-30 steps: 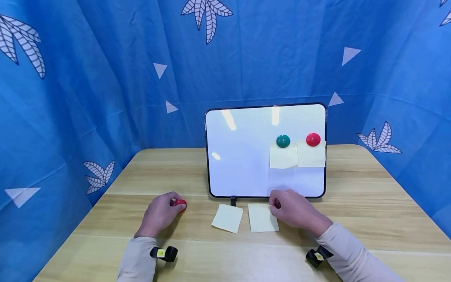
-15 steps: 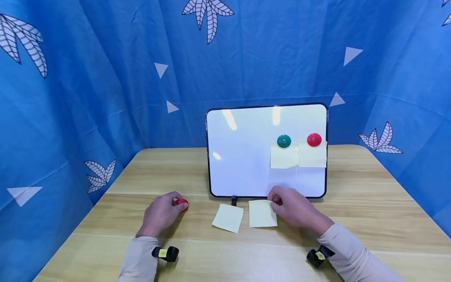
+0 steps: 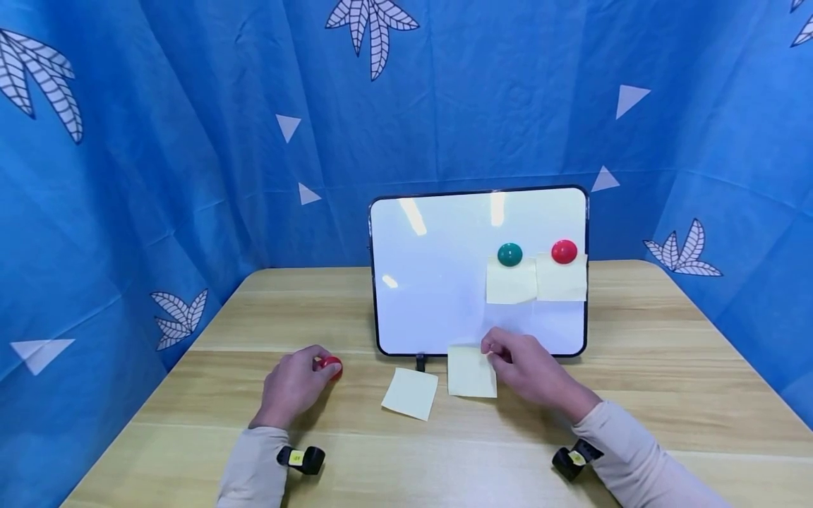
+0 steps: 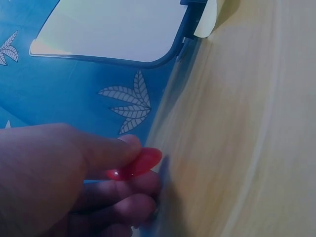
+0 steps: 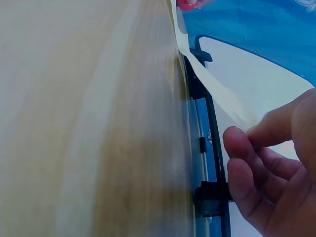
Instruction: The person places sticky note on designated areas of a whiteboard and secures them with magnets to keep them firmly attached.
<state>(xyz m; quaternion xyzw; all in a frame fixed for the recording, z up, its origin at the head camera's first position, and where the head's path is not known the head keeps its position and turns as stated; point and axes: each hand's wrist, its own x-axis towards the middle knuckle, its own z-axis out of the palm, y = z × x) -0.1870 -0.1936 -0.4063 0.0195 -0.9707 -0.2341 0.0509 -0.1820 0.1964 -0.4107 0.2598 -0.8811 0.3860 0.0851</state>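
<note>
My left hand pinches a round red magnet between thumb and fingers, low over the table's left side. In the left wrist view the magnet sticks out edge-on past the thumb. My right hand pinches the right edge of a pale yellow sticky note, which overlaps the whiteboard's lower frame in the head view. The right wrist view shows that note lifted off the table at the fingertips. A second sticky note lies on the table to its left.
A black-framed whiteboard stands upright on the wooden table. On its right half, a green magnet and a red magnet sit at the tops of two sticky notes. Blue curtain surrounds the table.
The right hand has raised the sticky note from the table toward the whiteboard's bottom edge, shifting it slightly left. My left hand, with the red magnet, has drifted slightly right.
</note>
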